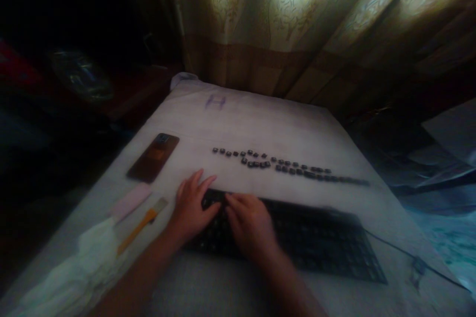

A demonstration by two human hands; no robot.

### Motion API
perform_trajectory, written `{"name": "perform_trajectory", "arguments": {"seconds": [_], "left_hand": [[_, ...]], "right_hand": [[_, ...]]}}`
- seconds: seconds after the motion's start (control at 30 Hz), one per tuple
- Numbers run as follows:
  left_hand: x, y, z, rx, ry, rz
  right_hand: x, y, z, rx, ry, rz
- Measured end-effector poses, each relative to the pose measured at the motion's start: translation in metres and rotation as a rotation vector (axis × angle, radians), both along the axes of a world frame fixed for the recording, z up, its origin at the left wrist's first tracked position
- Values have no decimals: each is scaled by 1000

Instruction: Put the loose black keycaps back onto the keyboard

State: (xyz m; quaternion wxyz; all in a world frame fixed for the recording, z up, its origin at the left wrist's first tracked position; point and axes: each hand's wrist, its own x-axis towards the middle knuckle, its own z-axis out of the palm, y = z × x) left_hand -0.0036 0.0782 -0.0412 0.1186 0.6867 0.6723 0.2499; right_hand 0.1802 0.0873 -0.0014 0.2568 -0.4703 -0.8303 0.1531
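Note:
A black keyboard (316,233) lies across the cloth-covered table, partly hidden under my hands. My left hand (191,205) rests at its left end with fingers spread, the thumb reaching onto the upper left keys. Close beside it, my right hand (251,220) has its fingers drawn together in a pinch over the same top left part; whatever may be between the fingertips is too small and blurred to tell. Beyond the keyboard, several loose black keycaps (256,164) stand in two uneven rows on the cloth.
Left of my hands are a smartphone (153,158), a pink block (130,202), a yellow-handled brush (137,230) and a crumpled white cloth (84,257). A cable (394,246) runs from the keyboard to the right edge. Patterned curtains (260,25) hang behind the table.

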Motion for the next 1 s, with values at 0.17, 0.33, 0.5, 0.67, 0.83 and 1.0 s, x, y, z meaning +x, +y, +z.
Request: {"name": "perform_trajectory", "arguments": {"seconds": [0.17, 0.33, 0.5, 0.67, 0.83, 1.0], "left_hand": [[-1, 1, -1, 11, -6, -1], [-2, 1, -1, 11, -23, 3], [-3, 1, 1, 12, -90, 0], [-8, 6, 7, 58, -324, 65], [-18, 12, 13, 77, -434, 157], [-20, 13, 11, 61, -481, 191]], "right_hand": [[12, 11, -1, -103, 252, 11], [13, 12, 2, -139, 254, 12], [12, 12, 4, -156, 255, 26], [11, 11, 5, -146, 249, 9], [10, 13, 7, -159, 227, 29], [10, 26, 19, -268, 67, 32]]}}
